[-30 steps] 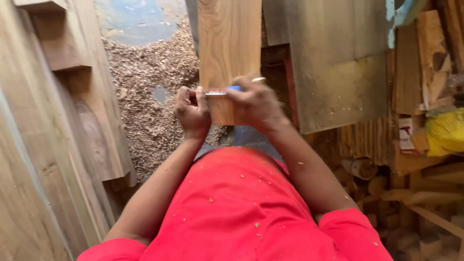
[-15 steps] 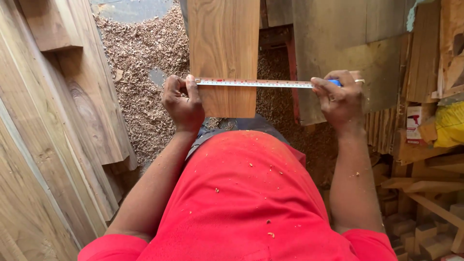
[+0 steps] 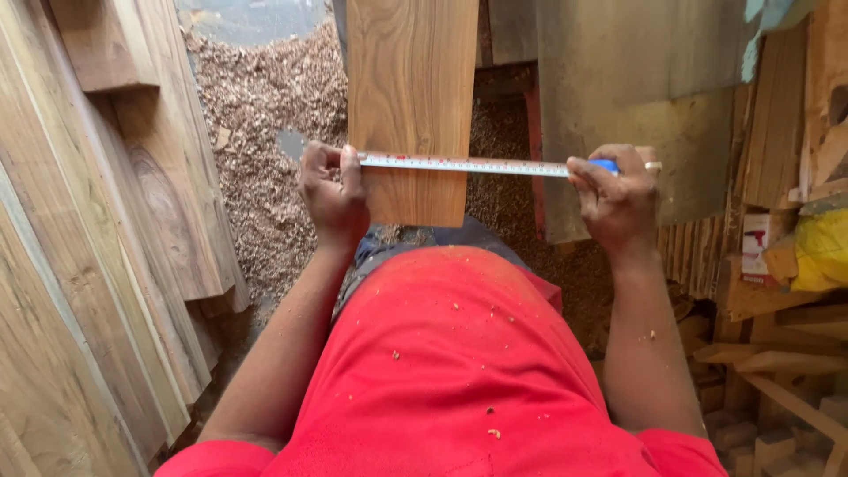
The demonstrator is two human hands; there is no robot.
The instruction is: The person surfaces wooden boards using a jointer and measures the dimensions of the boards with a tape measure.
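A light wooden board [image 3: 412, 97] runs away from me, its near end just in front of my red shirt. A white tape measure blade [image 3: 464, 164] is stretched straight across that end. My left hand [image 3: 331, 196] pinches the blade's tip at the board's left edge. My right hand [image 3: 618, 196], with a ring on one finger, grips the blue tape measure case [image 3: 606, 165] well to the right of the board, so the blade reaches past the board's right edge.
Long planks [image 3: 97, 256] lean in a stack on the left. Wood shavings [image 3: 265, 115] cover the floor beyond. A grey metal sheet [image 3: 636, 97] stands to the right, with timber offcuts [image 3: 777, 353] and a yellow bag [image 3: 821, 252] at the far right.
My right hand has pulled the case away from the left hand to the right, drawing the blade out across the board. Over the last half second both hands stay nearly still.
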